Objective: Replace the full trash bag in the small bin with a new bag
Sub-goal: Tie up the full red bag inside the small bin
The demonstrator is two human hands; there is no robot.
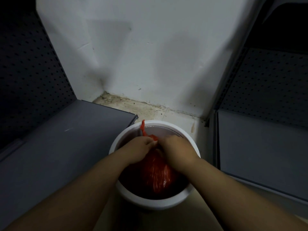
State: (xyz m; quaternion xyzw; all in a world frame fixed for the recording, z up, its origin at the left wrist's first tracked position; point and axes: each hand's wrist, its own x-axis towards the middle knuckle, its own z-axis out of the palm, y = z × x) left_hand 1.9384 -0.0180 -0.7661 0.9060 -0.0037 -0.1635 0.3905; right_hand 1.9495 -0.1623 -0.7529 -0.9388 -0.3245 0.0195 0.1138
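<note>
Inside the white bin [155, 201], we pinch the red bag's [156, 174] gathered neck with left hand [141, 150] and right hand [175, 150], probably to close it before lifting.

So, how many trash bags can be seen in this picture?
1. A red bag sits inside the white bin, with both hands, left hand and right hand, gripping its top. No new bag is in view; one may lie outside the frame.
</note>
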